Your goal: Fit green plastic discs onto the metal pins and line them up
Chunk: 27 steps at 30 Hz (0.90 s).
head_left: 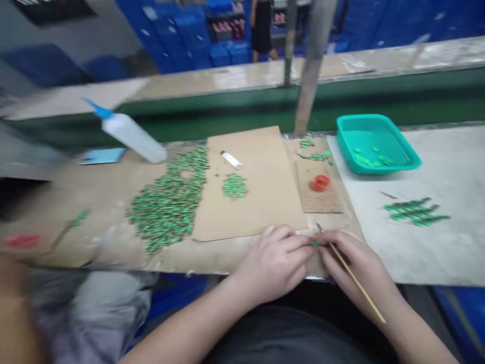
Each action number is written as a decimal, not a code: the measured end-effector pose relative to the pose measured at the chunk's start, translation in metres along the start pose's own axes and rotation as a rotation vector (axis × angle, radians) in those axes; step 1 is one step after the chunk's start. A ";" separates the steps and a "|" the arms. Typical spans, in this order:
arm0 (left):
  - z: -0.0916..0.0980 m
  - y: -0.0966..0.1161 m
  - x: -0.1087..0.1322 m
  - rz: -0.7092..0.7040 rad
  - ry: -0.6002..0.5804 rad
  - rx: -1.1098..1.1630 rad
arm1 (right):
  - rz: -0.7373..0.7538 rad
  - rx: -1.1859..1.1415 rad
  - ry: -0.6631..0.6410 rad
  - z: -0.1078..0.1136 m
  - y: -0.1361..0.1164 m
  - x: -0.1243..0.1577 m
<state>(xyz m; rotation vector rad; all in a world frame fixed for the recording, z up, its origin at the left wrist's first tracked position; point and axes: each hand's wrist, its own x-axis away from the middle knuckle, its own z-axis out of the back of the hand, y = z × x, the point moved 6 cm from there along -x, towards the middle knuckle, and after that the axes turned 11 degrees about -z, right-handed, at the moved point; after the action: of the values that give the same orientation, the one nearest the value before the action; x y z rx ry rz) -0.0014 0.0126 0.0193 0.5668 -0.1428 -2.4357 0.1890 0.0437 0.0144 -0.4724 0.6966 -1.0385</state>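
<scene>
Between the fingertips of my left hand (278, 260) is a small green piece (316, 243), too small and blurred to name. My right hand (354, 263) holds a thin paintbrush (358, 284), its dark tip pointing up and left over the piece. Just beyond my hands, a red cap (321, 182) sits on a small brown board (322, 199). A cardboard sheet (257, 172) carries a little cluster of green pieces (234, 186) and a white tube (231, 160). Left of it spreads a large heap of green-and-brown pieces (170, 202).
A teal basket (411, 159) with green discs stands at the right, behind rows of green pieces (417, 211). At the left are a white squeeze bottle (132, 135) and a blue card (101, 156). A metal post (310, 65) rises behind the table. Another person's arm (17, 308) shows at lower left.
</scene>
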 end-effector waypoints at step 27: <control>0.180 -0.195 0.174 1.046 0.439 0.227 | -0.477 -0.228 0.283 -0.001 0.003 0.024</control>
<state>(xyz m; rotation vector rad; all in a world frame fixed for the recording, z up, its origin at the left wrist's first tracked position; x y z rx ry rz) -0.3106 0.0574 0.0731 0.8404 -0.4122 -1.2621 0.1978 0.0238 0.0048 -0.7199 0.9884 -1.5005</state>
